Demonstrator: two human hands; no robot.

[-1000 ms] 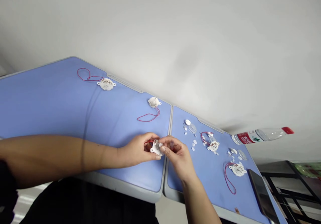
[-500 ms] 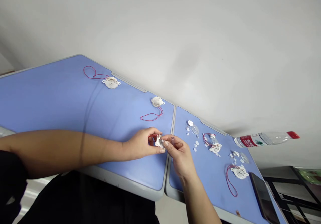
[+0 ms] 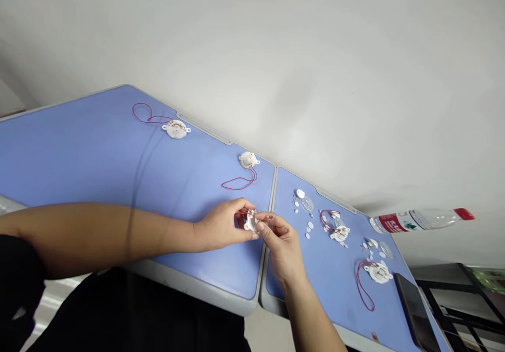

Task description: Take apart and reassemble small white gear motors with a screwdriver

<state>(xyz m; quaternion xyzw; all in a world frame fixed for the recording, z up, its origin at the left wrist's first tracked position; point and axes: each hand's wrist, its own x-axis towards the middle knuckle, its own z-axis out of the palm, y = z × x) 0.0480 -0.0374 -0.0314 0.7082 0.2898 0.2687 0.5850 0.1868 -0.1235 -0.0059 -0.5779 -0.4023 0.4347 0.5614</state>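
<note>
My left hand grips the rim of a small white plastic unit with eared edges and red wires, fingers above and thumb below. The wires run back into the left palm. My right hand pinches the unit's right side between thumb and forefinger. A bit of clear plastic shows by the right fingers, its shape mostly hidden. Behind the hands lies a round white unit with a red wire loop. Another round white unit, also wired in red, rests farther left.
On the right tabletop lie small white discs, a clear round cover, and two opened white units with red wires. A water bottle and a dark phone are at the right. A seam divides the blue tables.
Both hands stay almost in place around the white plastic unit. The view has shifted very slightly; nothing else has visibly moved.
</note>
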